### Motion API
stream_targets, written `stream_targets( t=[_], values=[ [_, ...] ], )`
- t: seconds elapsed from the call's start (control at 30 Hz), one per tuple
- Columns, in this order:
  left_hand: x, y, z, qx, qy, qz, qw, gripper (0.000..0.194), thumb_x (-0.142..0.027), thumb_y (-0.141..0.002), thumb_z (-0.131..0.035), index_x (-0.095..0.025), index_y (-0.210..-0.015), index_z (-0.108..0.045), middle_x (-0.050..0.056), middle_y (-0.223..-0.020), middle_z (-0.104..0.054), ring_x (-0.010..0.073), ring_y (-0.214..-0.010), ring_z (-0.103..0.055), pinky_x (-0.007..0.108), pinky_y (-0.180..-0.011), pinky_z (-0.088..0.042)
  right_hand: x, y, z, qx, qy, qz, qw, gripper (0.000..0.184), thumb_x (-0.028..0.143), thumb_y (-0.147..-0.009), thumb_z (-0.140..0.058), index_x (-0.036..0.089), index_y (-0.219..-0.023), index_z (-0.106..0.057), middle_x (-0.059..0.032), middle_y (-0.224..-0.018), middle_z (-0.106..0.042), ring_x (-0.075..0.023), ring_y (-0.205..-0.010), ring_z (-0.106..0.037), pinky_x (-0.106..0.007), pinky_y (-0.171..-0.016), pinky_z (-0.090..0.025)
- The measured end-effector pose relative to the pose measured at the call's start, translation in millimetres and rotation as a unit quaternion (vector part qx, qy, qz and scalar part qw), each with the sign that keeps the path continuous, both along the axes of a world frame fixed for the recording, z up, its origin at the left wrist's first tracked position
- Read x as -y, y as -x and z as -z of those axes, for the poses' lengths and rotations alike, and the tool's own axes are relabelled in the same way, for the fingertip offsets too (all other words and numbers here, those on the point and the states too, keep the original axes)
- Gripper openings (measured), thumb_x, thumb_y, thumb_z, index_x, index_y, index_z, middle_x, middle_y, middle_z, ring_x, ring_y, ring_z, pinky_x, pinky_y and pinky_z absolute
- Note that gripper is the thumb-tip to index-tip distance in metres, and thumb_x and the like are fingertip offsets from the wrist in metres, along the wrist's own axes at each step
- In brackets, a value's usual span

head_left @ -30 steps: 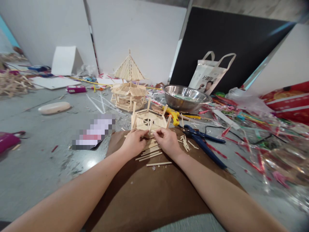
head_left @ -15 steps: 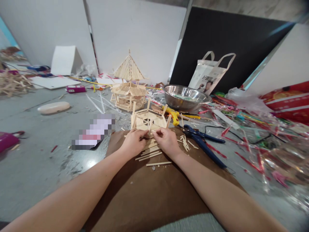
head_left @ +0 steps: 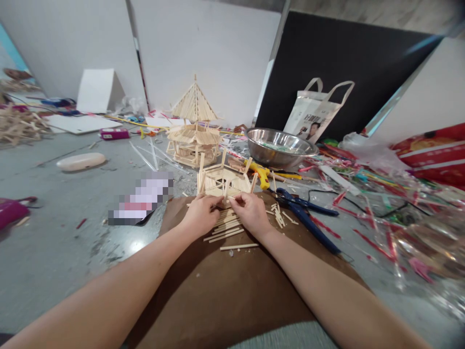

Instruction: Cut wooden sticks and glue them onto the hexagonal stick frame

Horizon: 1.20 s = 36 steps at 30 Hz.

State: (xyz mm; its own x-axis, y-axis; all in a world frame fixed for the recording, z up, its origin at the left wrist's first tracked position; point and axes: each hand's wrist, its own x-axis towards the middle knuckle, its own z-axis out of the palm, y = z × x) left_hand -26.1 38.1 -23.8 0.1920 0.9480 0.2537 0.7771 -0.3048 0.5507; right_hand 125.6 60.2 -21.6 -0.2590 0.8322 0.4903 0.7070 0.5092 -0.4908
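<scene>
My left hand (head_left: 201, 215) is closed, fingertips pinched at the front of a six-sided wooden stick frame (head_left: 238, 180) with upright posts. Opposite it, my right hand (head_left: 251, 214) pinches a thin wooden stick (head_left: 230, 197) beside the front post; the fingers hide most of this stick. What exactly lies between the left fingertips is partly hidden. Loose wooden sticks (head_left: 225, 234) lie on a brown board (head_left: 218, 291) just below both hands. Behind the frame stands a stick-built pavilion model (head_left: 195, 104) with a pointed roof.
Right of the frame lie a yellow glue gun (head_left: 262, 173) and blue-handled pliers (head_left: 308, 220). Farther back are a metal bowl (head_left: 279, 157) and a white bag (head_left: 308, 114). A phone (head_left: 143, 199) lies on the left. Plastic scraps (head_left: 385, 237) litter the floor at right.
</scene>
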Motion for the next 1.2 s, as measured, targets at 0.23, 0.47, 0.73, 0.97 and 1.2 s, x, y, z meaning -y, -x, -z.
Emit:
stream_targets(
  t=[0.23,0.47,0.73,0.97,1.2],
  values=[
    [-0.2,0.5,1.6,-0.009,-0.005,-0.001,1.0,0.042,-0.012,-0.062,-0.04,-0.022,-0.099,-0.058,0.0,-0.095,-0.062,0.0165,-0.094,-0.05,0.029,-0.088,-0.036,-1.2,0.0,2.7,-0.007,-0.008,0.0,1.0,0.019,0.031,-0.072,-0.048,0.018,-0.064,-0.06,-0.0011,-0.06,-0.062,-0.0117,-0.056,-0.055,-0.02,-0.055,-0.037],
    [0.2,0.2,-1.1,0.001,0.011,0.0,1.0,0.041,-0.012,-0.062,-0.04,-0.022,-0.097,-0.059,0.0,-0.096,-0.062,0.0168,-0.094,-0.049,0.029,-0.088,-0.035,-1.9,0.1,3.6,-0.006,-0.011,0.0,1.0,0.02,0.031,-0.072,-0.048,0.018,-0.063,-0.06,-0.0009,-0.059,-0.062,-0.0113,-0.056,-0.055,-0.02,-0.055,-0.036],
    [0.4,0.8,-2.2,-0.003,0.021,-0.002,1.0,0.043,-0.012,-0.062,-0.04,-0.023,-0.1,-0.057,-0.001,-0.096,-0.062,0.0164,-0.094,-0.049,0.028,-0.087,-0.035,-0.5,-1.0,1.1,0.003,-0.014,-0.008,1.0,0.02,0.03,-0.073,-0.047,0.018,-0.064,-0.06,-0.0007,-0.059,-0.061,-0.0108,-0.056,-0.054,-0.019,-0.057,-0.037],
    [1.3,0.2,-3.2,0.006,0.016,0.0,1.0,0.042,-0.01,-0.061,-0.039,-0.022,-0.098,-0.058,-0.001,-0.094,-0.062,0.0161,-0.091,-0.051,0.028,-0.086,-0.036,0.3,-1.4,0.7,-0.012,-0.013,-0.013,1.0,0.019,0.03,-0.072,-0.047,0.018,-0.067,-0.061,-0.0015,-0.063,-0.063,-0.0116,-0.059,-0.056,-0.02,-0.059,-0.039],
    [0.5,-0.3,-2.7,0.003,0.009,-0.002,1.0,0.04,-0.011,-0.061,-0.039,-0.021,-0.095,-0.059,0.0,-0.093,-0.062,0.0163,-0.091,-0.051,0.028,-0.086,-0.036,1.2,-1.1,0.2,-0.047,-0.005,-0.013,0.999,0.018,0.028,-0.071,-0.047,0.017,-0.069,-0.061,-0.0026,-0.066,-0.064,-0.0116,-0.06,-0.058,-0.02,-0.059,-0.042]
  ],
)
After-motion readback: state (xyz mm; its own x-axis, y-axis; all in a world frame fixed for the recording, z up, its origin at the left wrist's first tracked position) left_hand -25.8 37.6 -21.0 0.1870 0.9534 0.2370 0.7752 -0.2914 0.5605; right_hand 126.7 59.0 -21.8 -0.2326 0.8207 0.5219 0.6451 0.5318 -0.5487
